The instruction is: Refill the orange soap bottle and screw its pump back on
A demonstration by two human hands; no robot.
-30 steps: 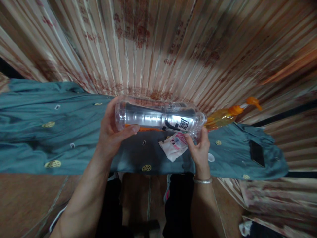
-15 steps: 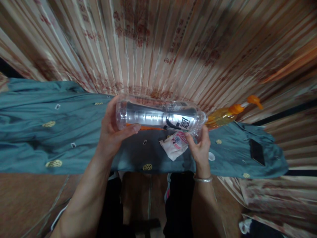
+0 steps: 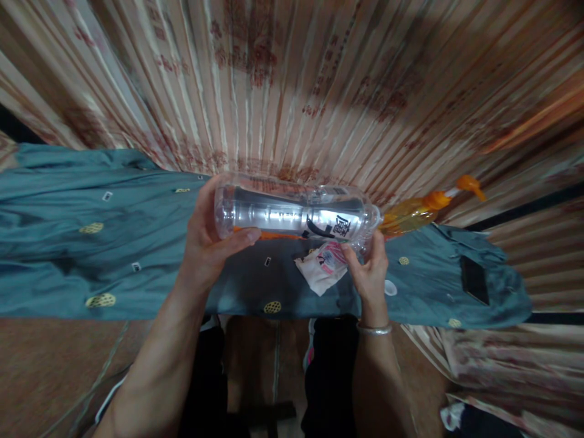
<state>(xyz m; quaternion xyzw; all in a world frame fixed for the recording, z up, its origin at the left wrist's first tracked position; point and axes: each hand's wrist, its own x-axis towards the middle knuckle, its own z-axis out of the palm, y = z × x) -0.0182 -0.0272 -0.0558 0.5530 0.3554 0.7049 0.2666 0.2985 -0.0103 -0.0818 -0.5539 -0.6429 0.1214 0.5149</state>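
Bare left hand [image 3: 203, 234] wraps the base and bare right hand [image 3: 368, 267] pinches the neck end of one large clear plastic bottle [image 3: 283, 210] with a silver, black and orange label, held on its side in front of the wearer; the two-ended grip probably keeps its long body level. One silvery bracelet [image 3: 374, 329] circles the right wrist. Near that hand on the teal cloth with yellow motifs [image 3: 155, 274] lie one crumpled white-and-pink packet [image 3: 322, 271] and one small round white disc [image 3: 390, 288], both apparently set within easy reach. Just past the neck is one transparent yellow bottle with an orange pump [image 3: 413, 214]; whether the two bottles touch cannot be told. Farther right lies one flat black phone-like rectangle [image 3: 474, 280], perhaps parked aside to leave working room. One pleated beige curtain with reddish print [image 3: 292, 91] hangs behind.
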